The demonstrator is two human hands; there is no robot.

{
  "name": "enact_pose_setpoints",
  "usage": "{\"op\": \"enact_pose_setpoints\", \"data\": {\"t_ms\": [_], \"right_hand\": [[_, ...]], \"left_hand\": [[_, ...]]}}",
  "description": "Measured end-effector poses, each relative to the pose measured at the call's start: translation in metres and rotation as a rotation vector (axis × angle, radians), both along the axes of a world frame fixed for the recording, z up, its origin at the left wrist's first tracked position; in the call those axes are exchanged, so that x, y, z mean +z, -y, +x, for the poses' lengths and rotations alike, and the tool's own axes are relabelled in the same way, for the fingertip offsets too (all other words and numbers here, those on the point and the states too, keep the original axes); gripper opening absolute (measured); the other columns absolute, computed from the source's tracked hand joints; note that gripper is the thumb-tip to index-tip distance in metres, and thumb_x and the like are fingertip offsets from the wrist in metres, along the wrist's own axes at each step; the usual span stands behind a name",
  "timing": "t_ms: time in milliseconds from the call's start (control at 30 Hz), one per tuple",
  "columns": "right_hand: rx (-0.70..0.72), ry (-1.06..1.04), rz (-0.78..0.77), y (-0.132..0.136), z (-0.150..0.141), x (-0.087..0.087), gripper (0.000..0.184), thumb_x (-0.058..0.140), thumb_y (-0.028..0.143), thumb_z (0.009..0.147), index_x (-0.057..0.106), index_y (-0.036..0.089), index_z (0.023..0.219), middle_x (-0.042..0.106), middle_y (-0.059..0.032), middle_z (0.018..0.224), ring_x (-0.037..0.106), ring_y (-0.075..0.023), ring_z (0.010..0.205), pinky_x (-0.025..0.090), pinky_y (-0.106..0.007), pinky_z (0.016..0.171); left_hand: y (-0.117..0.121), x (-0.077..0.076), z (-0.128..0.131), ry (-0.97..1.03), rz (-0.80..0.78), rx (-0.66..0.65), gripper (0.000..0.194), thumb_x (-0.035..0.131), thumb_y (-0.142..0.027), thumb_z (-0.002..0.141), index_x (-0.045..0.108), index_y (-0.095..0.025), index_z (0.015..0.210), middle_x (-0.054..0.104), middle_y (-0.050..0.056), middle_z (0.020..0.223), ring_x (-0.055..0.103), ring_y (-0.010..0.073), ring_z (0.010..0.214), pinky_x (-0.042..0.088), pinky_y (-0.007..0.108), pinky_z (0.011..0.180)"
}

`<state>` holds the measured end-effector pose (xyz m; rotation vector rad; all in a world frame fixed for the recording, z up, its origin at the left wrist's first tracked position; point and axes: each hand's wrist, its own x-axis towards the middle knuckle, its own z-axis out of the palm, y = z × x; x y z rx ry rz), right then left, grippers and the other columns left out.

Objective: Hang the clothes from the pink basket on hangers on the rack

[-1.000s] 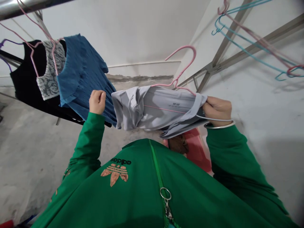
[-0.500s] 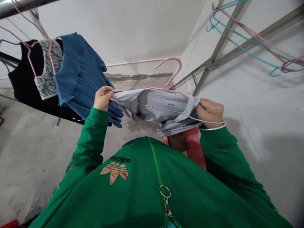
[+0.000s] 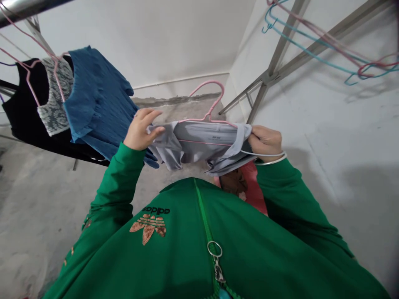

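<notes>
L hand (image 3: 139, 131): fingers spread, released, tips just at L end of pale grey synthetic shirt (image 3: 199, 145). R hand (image 3: 264, 143): clenched on shirt's collar end. Shirt held mid-air, ahead of chest. Done: pink coated-wire hanger (image 3: 222, 92) already inside shirt, hook up. Left: shirt not on steel rail (image 3: 18, 6). Blue ribbed top (image 3: 96, 91) already hung, upper L.

Left hand (image 3: 140, 129) raised with fingers half spread, right hand (image 3: 264, 143) curled closed.
</notes>
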<state>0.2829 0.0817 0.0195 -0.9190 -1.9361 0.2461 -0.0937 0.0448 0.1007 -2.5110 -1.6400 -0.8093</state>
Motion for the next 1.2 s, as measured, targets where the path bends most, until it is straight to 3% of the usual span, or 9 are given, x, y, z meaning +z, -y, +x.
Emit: {"op": "enact_pose_setpoints", "data": {"t_ms": [100,267,367,467,633,767,833,1033,1200], "right_hand": [[0.060,-0.009,-0.059,-0.002,-0.009,-0.001,0.028,0.047,0.014,0.083,0.074,0.017,0.089,0.073,-0.0093,0.084,0.069,-0.0190,0.076,0.053,-0.029,0.069],[0.166,-0.052,-0.311,-0.020,-0.012,-0.003,0.027,0.053,0.038,0.087,0.072,0.020,0.090,0.072,-0.0055,0.086,0.067,-0.0188,0.083,0.053,-0.033,0.079],[0.056,-0.235,-0.364,-0.030,-0.001,0.001,0.047,0.045,0.058,0.089,0.070,0.019,0.090,0.070,-0.0058,0.084,0.065,-0.0173,0.083,0.052,-0.034,0.081],[-0.116,-0.339,-0.307,-0.023,0.003,0.006,0.057,0.036,0.063,0.091,0.066,0.016,0.083,0.064,-0.0056,0.072,0.060,-0.0159,0.070,0.050,-0.033,0.071],[-0.182,0.162,-0.162,0.005,-0.036,0.004,0.046,0.052,0.062,0.082,0.060,0.017,0.082,0.062,-0.0090,0.079,0.056,-0.0227,0.081,0.045,-0.037,0.078],[-0.271,0.319,-0.264,0.003,-0.063,-0.002,0.027,0.049,0.041,0.087,0.060,0.016,0.085,0.063,-0.0135,0.091,0.055,-0.0270,0.092,0.043,-0.040,0.083],[-0.205,0.187,-0.386,-0.007,-0.060,-0.001,0.022,0.045,0.033,0.089,0.059,0.017,0.082,0.062,-0.0087,0.083,0.056,-0.0232,0.088,0.044,-0.036,0.081],[-0.059,-0.641,-0.690,-0.045,-0.017,0.006,0.022,0.053,0.037,0.088,0.056,0.019,0.075,0.055,0.0002,0.068,0.058,-0.0151,0.073,0.049,-0.031,0.073],[-0.083,-0.893,-0.792,-0.066,0.001,-0.004,0.020,0.061,0.031,0.082,0.053,0.017,0.069,0.051,0.0021,0.061,0.055,-0.0136,0.062,0.050,-0.032,0.069]], "left_hand": [[-0.009,-0.002,0.033,-0.072,-0.157,-0.095,0.039,0.041,-0.045,0.092,0.063,-0.015,0.104,0.065,0.009,0.091,0.060,0.0202,0.087,0.046,0.031,0.077],[-0.009,-0.013,0.054,-0.124,-0.207,0.050,0.034,0.038,-0.035,0.093,0.063,-0.017,0.079,0.059,0.004,0.067,0.053,0.0163,0.063,0.034,0.027,0.058],[-0.004,-0.012,0.048,-0.098,-0.172,0.136,0.029,0.042,-0.033,0.090,0.062,-0.018,0.075,0.056,0.003,0.063,0.051,0.0151,0.060,0.032,0.026,0.057],[-0.001,-0.010,0.044,-0.076,-0.132,0.206,0.027,0.044,-0.031,0.088,0.062,-0.018,0.073,0.055,0.002,0.062,0.049,0.0142,0.059,0.031,0.026,0.056],[0.003,-0.010,0.052,-0.054,-0.096,0.232,0.026,0.045,-0.033,0.086,0.062,-0.018,0.072,0.055,0.002,0.061,0.049,0.0138,0.059,0.030,0.024,0.055],[0.005,-0.013,0.054,-0.017,-0.072,0.208,0.027,0.045,-0.034,0.085,0.061,-0.019,0.070,0.053,0.002,0.060,0.047,0.0138,0.057,0.030,0.024,0.055],[0.004,-0.016,0.049,0.006,-0.070,0.219,0.027,0.045,-0.035,0.085,0.060,-0.019,0.070,0.052,0.001,0.059,0.047,0.0135,0.057,0.030,0.024,0.054],[0.005,-0.021,0.027,0.112,-0.055,0.202,0.023,0.049,-0.033,0.085,0.062,-0.018,0.075,0.052,-0.001,0.059,0.046,0.0108,0.057,0.032,0.023,0.055],[0.010,-0.013,0.014,0.174,-0.003,0.160,0.019,0.051,-0.029,0.086,0.063,-0.018,0.076,0.054,-0.003,0.060,0.047,0.0094,0.056,0.035,0.022,0.055]]}}
